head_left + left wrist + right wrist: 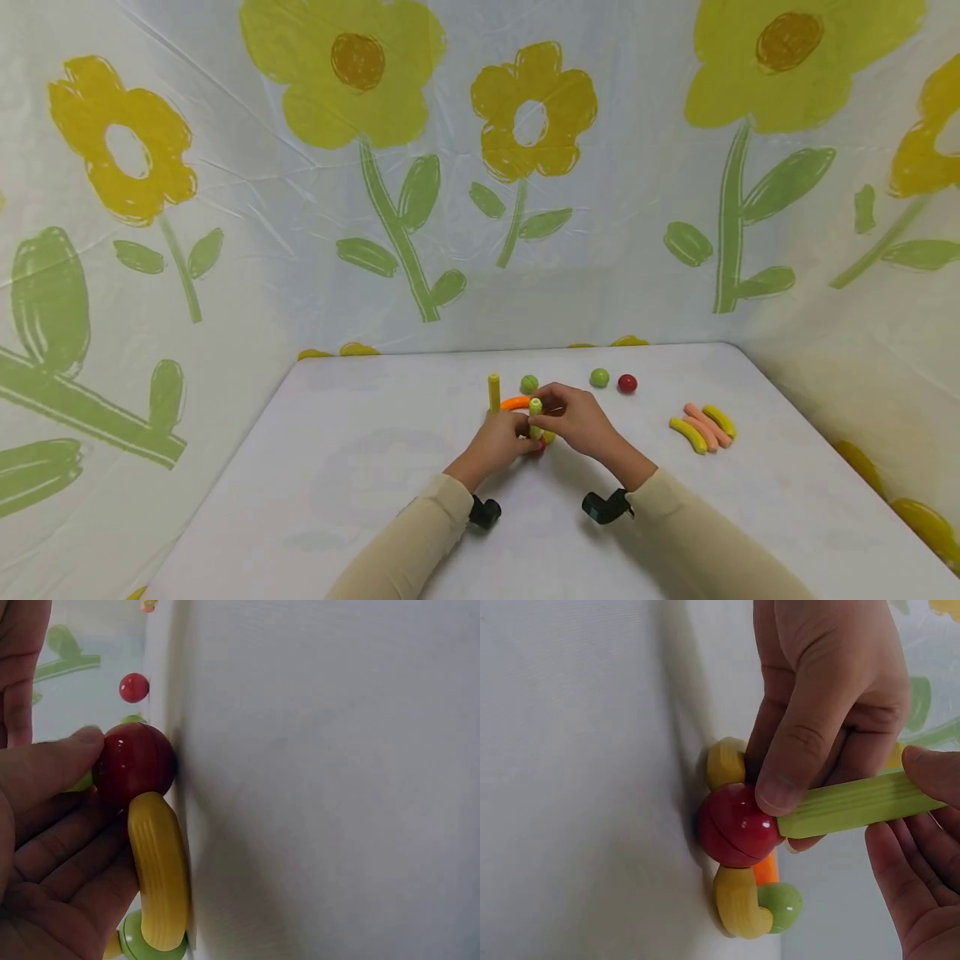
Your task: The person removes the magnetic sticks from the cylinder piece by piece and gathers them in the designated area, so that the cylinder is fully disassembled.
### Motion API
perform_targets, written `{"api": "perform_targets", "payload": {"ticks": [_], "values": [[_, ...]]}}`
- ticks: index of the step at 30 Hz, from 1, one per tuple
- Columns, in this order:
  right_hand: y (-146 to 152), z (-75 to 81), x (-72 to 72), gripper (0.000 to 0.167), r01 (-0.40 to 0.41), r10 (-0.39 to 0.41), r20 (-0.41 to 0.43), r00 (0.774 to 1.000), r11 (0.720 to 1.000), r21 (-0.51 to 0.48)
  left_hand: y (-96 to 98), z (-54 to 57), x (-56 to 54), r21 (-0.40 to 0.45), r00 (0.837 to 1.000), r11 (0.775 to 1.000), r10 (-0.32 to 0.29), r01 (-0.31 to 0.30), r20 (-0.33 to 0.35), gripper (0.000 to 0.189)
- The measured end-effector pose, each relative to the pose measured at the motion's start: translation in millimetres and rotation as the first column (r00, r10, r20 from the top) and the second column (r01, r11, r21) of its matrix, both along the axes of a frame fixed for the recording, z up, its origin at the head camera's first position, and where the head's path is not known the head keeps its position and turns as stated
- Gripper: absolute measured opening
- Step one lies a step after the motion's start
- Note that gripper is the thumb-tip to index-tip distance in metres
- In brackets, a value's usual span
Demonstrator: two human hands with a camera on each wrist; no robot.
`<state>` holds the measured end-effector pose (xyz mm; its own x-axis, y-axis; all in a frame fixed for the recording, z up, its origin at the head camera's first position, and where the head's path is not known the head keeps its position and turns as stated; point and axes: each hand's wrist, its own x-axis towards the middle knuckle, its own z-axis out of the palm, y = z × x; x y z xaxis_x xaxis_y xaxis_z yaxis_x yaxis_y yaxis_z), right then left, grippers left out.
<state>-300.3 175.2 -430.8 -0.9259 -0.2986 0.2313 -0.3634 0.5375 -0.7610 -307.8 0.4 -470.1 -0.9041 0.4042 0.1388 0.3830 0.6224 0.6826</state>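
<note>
In the right wrist view my left hand holds a glossy red ball, thumb pressed to its upper side. Right beside that thumb, a straight light green stick stands up from the ball. Thumb and fingers of my right hand pinch the stick's far end. Curved yellow pieces meet the ball on two sides, one leading to a green ball. The head view shows an orange curved piece and an upright yellow stick just beyond my left hand.
Past the hands on the white table lie a loose green ball and a red ball. To the right is a group of pink sticks and yellow curved pieces. Flower-printed cloth surrounds the table's back and sides.
</note>
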Motion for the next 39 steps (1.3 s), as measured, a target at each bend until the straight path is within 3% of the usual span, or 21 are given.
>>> {"api": "perform_targets", "payload": {"ticks": [11, 14, 19, 22, 26, 29, 34, 39], "values": [[1, 0.0, 7.1, 0.021, -0.034, 0.038, -0.096, 0.995, 0.998, 0.047, 1.1, 2.3, -2.2, -0.087, 1.000, 0.996, -0.025, 0.025, -0.002, 0.008], [3, 8.9, 10.5, 0.024, 0.003, -0.001, -0.126, 0.992, 1.000, 0.016, 1.3, 3.1, -3.4, -0.119, 1.000, 0.993, -0.026, 0.026, -0.002, 0.009], [13, 38.8, 13.2, 0.030, 0.082, -0.101, -0.196, 0.975, 0.991, -0.107, 1.7, 5.8, -3.0, -0.128, 1.000, 0.992, -0.011, 0.013, 0.021, 0.014], [23, 48.5, 11.1, 0.033, 0.087, -0.098, -0.216, 0.971, 0.994, -0.061, 1.4, 7.4, -1.0, -0.116, 0.998, 0.993, 0.005, 0.002, 0.057, 0.015], [45, 45.7, 4.9, 0.036, 0.119, -0.102, -0.188, 0.977, 0.989, 0.082, 2.0, 7.1, 0.7, -0.101, 0.997, 0.995, 0.009, -0.001, 0.076, 0.015], [67, 39.6, -2.2, 0.035, 0.142, -0.107, -0.155, 0.982, 0.961, 0.236, 2.7, 6.3, 1.1, -0.081, 0.996, 0.997, 0.016, -0.009, 0.092, 0.016], [103, 29.4, -10.3, 0.038, 0.148, -0.151, -0.030, 0.988, 0.877, 0.457, 3.2, 7.0, 1.3, -0.059, 0.992, 0.998, 0.032, -0.024, 0.126, 0.017], [132, 12.6, -13.1, 0.028, 0.155, -0.260, 0.105, 0.960, 0.803, 0.575, 4.0, 6.7, 1.4, -0.051, 0.988, 0.998, 0.044, -0.037, 0.150, 0.016]]}}
